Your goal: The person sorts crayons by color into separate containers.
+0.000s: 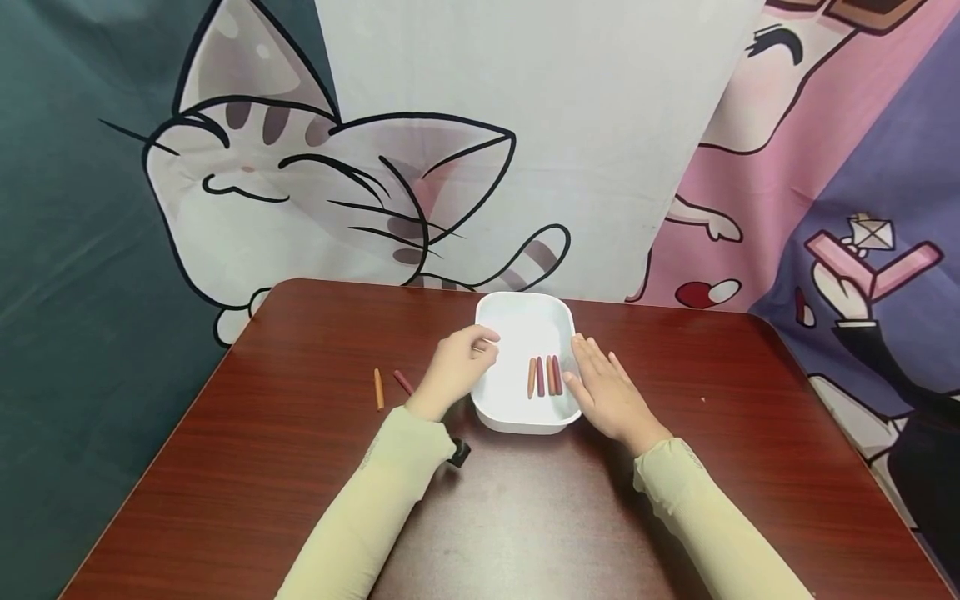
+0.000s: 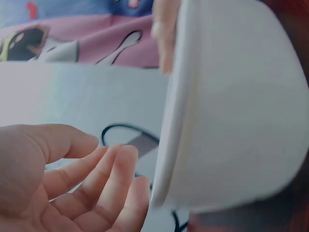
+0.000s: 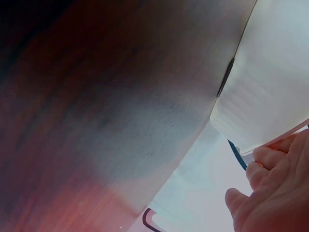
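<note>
A white plastic container stands on the table with several orange and dark red crayons side by side inside. At its left rim is my left hand, fingers loosely bent. Nothing shows between thumb and fingers of that hand in the left wrist view. Against the right rim rests my right hand, its fingers extended; the right wrist view has this hand beside the container's outer wall. On the table left of the container lie an orange crayon and a dark red crayon, the latter partly hidden by the left hand.
The dark reddish-brown wooden table has rounded far corners. A black object sits at the left wrist. Behind the table hangs a cloth backdrop with cartoon drawings.
</note>
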A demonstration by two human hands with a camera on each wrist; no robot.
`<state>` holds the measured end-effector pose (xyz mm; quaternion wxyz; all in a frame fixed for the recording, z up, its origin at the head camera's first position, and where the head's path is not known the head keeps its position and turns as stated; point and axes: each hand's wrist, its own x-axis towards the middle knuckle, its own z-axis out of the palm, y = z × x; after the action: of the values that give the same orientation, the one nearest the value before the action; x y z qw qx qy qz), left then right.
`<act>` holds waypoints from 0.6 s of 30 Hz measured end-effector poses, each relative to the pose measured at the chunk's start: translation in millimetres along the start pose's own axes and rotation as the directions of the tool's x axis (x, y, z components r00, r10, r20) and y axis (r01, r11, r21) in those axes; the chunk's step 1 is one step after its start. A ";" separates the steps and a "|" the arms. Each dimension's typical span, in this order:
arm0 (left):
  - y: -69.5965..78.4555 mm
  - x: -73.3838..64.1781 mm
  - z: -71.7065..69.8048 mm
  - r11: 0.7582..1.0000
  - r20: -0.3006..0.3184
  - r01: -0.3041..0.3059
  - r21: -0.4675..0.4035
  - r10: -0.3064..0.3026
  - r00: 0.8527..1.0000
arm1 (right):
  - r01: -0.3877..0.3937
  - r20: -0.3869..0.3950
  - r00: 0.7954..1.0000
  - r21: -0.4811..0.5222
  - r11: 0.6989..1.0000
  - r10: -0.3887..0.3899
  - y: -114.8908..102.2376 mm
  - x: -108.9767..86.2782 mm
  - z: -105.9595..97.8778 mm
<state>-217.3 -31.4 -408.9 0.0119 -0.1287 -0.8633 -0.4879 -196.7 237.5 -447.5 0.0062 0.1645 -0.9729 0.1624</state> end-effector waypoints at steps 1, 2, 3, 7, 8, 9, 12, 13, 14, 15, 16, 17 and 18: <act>-2.9 -2.9 -5.8 1.000 -0.022 0.004 -0.010 -0.004 1.000 | 0.001 -0.001 1.000 -0.004 1.000 -0.001 0.0 0.3 0.3; -5.7 -5.5 -11.5 1.000 -0.046 0.007 -0.015 -0.007 0.999 | 0.002 -0.001 1.000 -0.006 1.000 -0.002 -0.2 0.5 0.4; -9.1 -7.8 -17.1 1.000 -0.069 0.004 -0.012 -0.005 0.998 | 0.002 -0.001 1.000 -0.006 1.000 -0.002 -0.4 0.8 0.8; -22.1 -15.9 -37.1 0.999 -0.161 0.045 0.009 -0.043 0.986 | -0.002 0.002 1.000 0.002 1.000 0.002 0.1 0.8 0.4; -25.6 -17.6 -41.9 0.998 -0.182 0.059 0.017 -0.055 0.982 | -0.003 0.004 1.000 0.003 1.000 0.003 0.0 0.9 0.5; -29.4 -19.3 -46.3 0.997 -0.197 0.073 0.024 -0.067 0.978 | -0.003 0.005 1.000 0.005 1.000 0.003 0.0 0.9 0.7; -41.8 -23.2 -58.4 0.988 -0.240 0.133 0.076 -0.111 0.965 | -0.006 0.005 1.000 0.002 1.000 0.006 0.3 0.7 0.7; -45.9 -24.0 -62.0 0.985 -0.251 0.144 0.093 -0.117 0.961 | -0.007 0.004 1.000 0.002 1.000 0.007 0.3 0.7 0.5; -49.8 -24.8 -65.7 0.980 -0.263 0.161 0.113 -0.127 0.956 | -0.005 0.002 1.000 -0.002 1.000 0.005 0.1 0.6 0.3; -53.5 -25.9 -69.1 0.975 -0.272 0.180 0.132 -0.139 0.952 | -0.006 0.002 1.000 -0.002 1.000 0.006 0.0 0.6 0.1; -57.3 -26.6 -72.5 0.968 -0.280 0.198 0.151 -0.151 0.948 | -0.007 0.003 1.000 0.000 1.000 0.007 -0.3 0.6 -0.2; -60.6 -27.5 -75.7 0.962 -0.284 0.220 0.160 -0.168 0.944 | -0.006 0.003 1.000 -0.003 1.000 0.006 -0.5 0.6 -0.4; -64.1 -28.4 -78.8 0.956 -0.288 0.241 0.170 -0.185 0.939 | -0.006 0.005 1.000 0.001 1.000 0.006 -0.7 0.7 -0.5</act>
<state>-213.1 -135.5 -425.6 0.0890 0.0353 -0.9076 -0.4088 -197.1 236.8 -446.8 0.0033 0.1621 -0.9733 0.1625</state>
